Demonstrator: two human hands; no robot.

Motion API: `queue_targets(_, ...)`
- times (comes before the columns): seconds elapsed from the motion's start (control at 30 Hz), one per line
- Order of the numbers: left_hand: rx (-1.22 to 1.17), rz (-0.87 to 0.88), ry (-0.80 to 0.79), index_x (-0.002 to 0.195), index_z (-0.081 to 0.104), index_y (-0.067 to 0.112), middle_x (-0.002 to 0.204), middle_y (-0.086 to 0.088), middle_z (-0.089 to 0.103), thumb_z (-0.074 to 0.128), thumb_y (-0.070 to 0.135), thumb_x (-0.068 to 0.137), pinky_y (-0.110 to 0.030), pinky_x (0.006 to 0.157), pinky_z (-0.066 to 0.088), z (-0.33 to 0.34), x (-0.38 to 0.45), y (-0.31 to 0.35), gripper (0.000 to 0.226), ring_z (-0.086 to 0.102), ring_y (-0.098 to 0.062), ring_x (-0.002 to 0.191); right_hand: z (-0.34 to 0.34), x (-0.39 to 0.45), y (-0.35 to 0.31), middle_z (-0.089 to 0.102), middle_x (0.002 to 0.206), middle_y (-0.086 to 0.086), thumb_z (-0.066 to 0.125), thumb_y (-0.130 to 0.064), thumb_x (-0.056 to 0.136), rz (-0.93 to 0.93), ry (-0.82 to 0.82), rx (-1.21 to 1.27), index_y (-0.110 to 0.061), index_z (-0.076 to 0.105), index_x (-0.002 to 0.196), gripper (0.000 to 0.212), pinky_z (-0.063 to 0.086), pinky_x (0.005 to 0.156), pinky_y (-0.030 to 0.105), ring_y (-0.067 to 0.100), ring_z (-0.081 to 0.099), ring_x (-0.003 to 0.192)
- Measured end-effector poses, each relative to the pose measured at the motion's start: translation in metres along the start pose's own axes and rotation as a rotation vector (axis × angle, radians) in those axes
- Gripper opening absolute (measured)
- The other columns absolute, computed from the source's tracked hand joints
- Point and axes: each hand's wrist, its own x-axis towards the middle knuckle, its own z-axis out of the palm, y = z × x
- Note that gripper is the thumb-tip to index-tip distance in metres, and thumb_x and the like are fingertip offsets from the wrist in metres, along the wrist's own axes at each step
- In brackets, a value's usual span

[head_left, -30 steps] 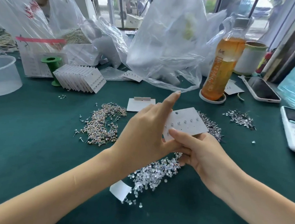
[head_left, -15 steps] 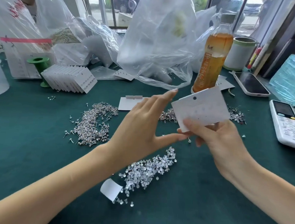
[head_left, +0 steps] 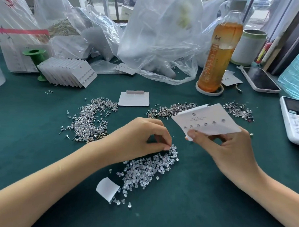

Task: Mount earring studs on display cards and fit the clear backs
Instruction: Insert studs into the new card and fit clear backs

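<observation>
Display card (head_left: 211, 122) amid stud piles (head_left: 92, 117), bottle (head_left: 218, 54).

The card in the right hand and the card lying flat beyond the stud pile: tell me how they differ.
The held card is lifted off the cloth and tilted, gripped by the right hand; the flat card lies on the green cloth untouched. The held card carries a row of studs and small print; the flat card's face looks blank, with a folded tab along its far edge. Both are white, roughly rectangular cards.
</observation>
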Motion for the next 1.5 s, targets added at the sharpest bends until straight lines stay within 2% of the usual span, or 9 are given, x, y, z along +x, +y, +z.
queue_targets(0.13, 0.025, 0.021, -0.012, 0.087, 0.073, 0.019, 0.089, 0.012, 0.058, 0.072, 0.018, 0.083, -0.015, 0.072, 0.045, 0.001, -0.001, 0.001, 0.004, 0.059, -0.007, 0.076, 0.002, -0.001, 0.001, 0.068, 0.077, -0.032, 0.077, -0.004, 0.076, 0.011, 0.003, -0.009, -0.038, 0.068, 0.076, 0.035, 0.048, 0.061, 0.026, 0.018, 0.062, 0.071)
queue_targets(0.4, 0.148, 0.101, -0.019, 0.089, 0.071, 0.017, 0.092, 0.007, 0.058, 0.070, 0.015, 0.084, -0.027, 0.077, 0.048, 0.000, -0.003, 0.001, 0.005, 0.056, -0.004, 0.081, 0.001, -0.001, 0.004, 0.068, 0.076, -0.034, 0.076, -0.003, 0.076, -0.029, -0.011, 0.004, -0.041, 0.067, 0.076, 0.040, 0.047, 0.058, 0.018, -0.005, 0.063, 0.070)
queue_targets(0.5, 0.098, 0.079, 0.021, 0.085, 0.068, 0.015, 0.087, 0.007, 0.060, 0.070, 0.012, 0.082, -0.022, 0.074, 0.047, 0.002, -0.004, 0.001, 0.004, 0.057, -0.004, 0.077, 0.000, -0.003, 0.006, 0.068, 0.076, -0.033, 0.076, -0.002, 0.076, -0.063, -0.003, 0.017, -0.040, 0.066, 0.079, 0.040, 0.044, 0.056, 0.013, -0.008, 0.060, 0.065)
queue_targets(0.63, -0.208, -0.092, 0.155, 0.078, 0.067, 0.015, 0.076, 0.001, 0.069, 0.073, 0.006, 0.078, -0.025, 0.066, 0.051, 0.001, -0.003, 0.001, 0.011, 0.061, -0.004, 0.068, 0.000, -0.007, 0.008, 0.067, 0.077, -0.017, 0.076, -0.008, 0.078, -0.247, -0.017, -0.049, -0.030, 0.068, 0.079, 0.024, 0.041, 0.053, 0.018, 0.006, 0.052, 0.059)
queue_targets(0.73, -0.483, -0.169, 0.171, 0.080, 0.068, 0.016, 0.078, 0.000, 0.072, 0.072, 0.000, 0.078, -0.020, 0.067, 0.053, -0.003, -0.001, 0.000, 0.017, 0.065, -0.009, 0.071, -0.001, -0.006, 0.011, 0.057, 0.071, -0.022, 0.070, -0.006, 0.079, -0.463, -0.068, -0.133, -0.010, 0.068, 0.072, 0.008, 0.043, 0.053, 0.021, 0.002, 0.051, 0.062)
queue_targets(0.8, -0.566, -0.206, 0.168, 0.084, 0.072, 0.017, 0.080, 0.001, 0.073, 0.071, 0.003, 0.079, -0.016, 0.071, 0.053, -0.004, 0.000, 0.001, 0.015, 0.067, -0.008, 0.073, -0.004, -0.005, 0.013, 0.061, 0.070, -0.007, 0.067, 0.003, 0.078, -0.611, -0.139, -0.231, 0.001, 0.068, 0.071, 0.007, 0.047, 0.052, 0.030, 0.017, 0.057, 0.062)
queue_targets(0.87, -0.644, -0.243, 0.158, 0.085, 0.074, 0.018, 0.079, 0.002, 0.073, 0.072, 0.012, 0.078, -0.014, 0.068, 0.051, -0.004, 0.001, 0.004, 0.010, 0.067, -0.005, 0.071, -0.008, -0.005, 0.012, 0.067, 0.071, 0.005, 0.066, 0.005, 0.077, -0.753, -0.211, -0.363, 0.002, 0.070, 0.074, 0.006, 0.049, 0.052, 0.034, 0.026, 0.059, 0.063)
queue_targets(1.03, -0.799, -0.283, 0.078, 0.081, 0.074, 0.018, 0.083, -0.003, 0.074, 0.074, 0.017, 0.072, -0.017, 0.064, 0.051, -0.004, 0.000, 0.010, 0.009, 0.067, -0.009, 0.071, -0.009, -0.005, 0.009, 0.068, 0.071, 0.007, 0.070, 0.003, 0.078, -1.039, -0.230, -0.686, -0.005, 0.073, 0.073, 0.010, 0.051, 0.050, 0.032, 0.025, 0.063, 0.063)
queue_targets(1.5, -0.641, -0.290, -0.050, 0.086, 0.071, 0.010, 0.089, -0.011, 0.073, 0.072, 0.000, 0.077, -0.020, 0.078, 0.054, -0.004, -0.005, 0.021, 0.013, 0.068, -0.014, 0.080, -0.005, -0.005, 0.012, 0.064, 0.064, 0.005, 0.069, 0.008, 0.075, -1.131, -0.248, -0.795, -0.011, 0.072, 0.073, 0.019, 0.045, 0.043, 0.032, 0.025, 0.059, 0.055)
